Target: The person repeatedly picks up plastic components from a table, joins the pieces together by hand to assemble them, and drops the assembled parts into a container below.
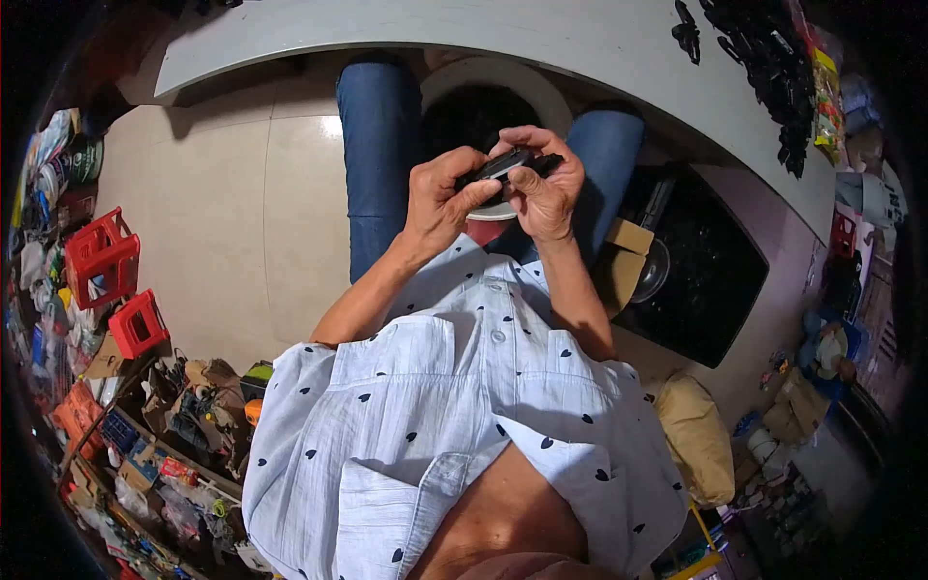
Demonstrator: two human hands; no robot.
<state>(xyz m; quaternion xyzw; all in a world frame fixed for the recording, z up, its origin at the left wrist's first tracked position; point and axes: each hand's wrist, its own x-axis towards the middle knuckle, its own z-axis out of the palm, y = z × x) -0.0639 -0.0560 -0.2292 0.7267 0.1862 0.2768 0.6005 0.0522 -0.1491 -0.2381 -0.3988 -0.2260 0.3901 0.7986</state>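
Between my two hands, above my lap, is a small black plastic piece [505, 166] with a pale strip along its near side. My left hand [450, 193] pinches its left end with thumb and fingers. My right hand [547, 184] grips the right end, thumb pressed on the near side; a second dark part juts out by those fingers, and I cannot tell whether it is joined on. Below the hands, a white round tub [547, 89] with dark contents stands between my knees.
A grey-white table [387, 21] spans the far side, with a heap of black parts [768, 68] at its right. On the floor are a black tray [710, 280], a cardboard box [630, 237], a tan sack [694, 440] and red stools [101, 256]. Clutter lines the left.
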